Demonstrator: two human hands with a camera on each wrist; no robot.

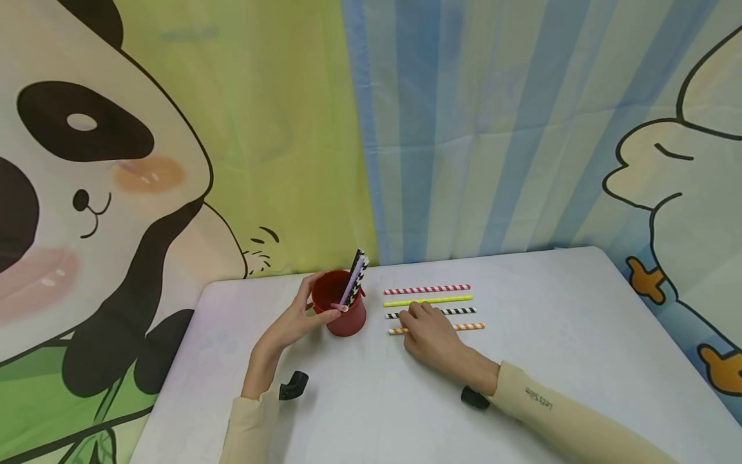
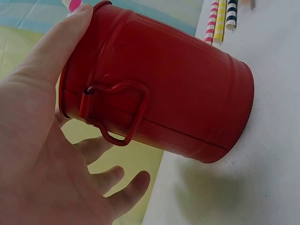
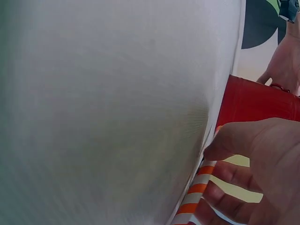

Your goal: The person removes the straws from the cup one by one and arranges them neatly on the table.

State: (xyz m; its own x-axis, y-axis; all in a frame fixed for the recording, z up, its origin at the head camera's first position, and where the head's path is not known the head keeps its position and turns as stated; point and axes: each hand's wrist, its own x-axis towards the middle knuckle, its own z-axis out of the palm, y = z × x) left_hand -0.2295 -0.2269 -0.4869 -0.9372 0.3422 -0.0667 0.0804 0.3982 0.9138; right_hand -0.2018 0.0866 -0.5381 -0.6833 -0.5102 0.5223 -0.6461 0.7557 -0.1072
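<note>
My left hand (image 1: 298,322) grips a red metal bucket (image 1: 346,322) at its rim, thumb near the front and fingers behind. The bucket's wire handle (image 2: 140,117) hangs on the side facing the left palm. Several paper straws (image 1: 355,280) lean inside, black, lavender and black-and-white; a pink-striped end shows beside the thumb. My right hand (image 1: 435,338) is over the table, thumb and curled fingers on either side of an orange-and-white striped straw (image 3: 194,190), pinching it. Just beyond, a black-and-white striped straw (image 1: 460,311) is partly hidden by the fingers.
A yellow-striped straw (image 1: 429,301) and a red-striped straw (image 1: 427,290) lie farther back, roughly parallel. The white table (image 1: 359,412) ends at a printed curtain (image 1: 452,129). Black wrist-camera mounts (image 1: 294,385) sit under both wrists.
</note>
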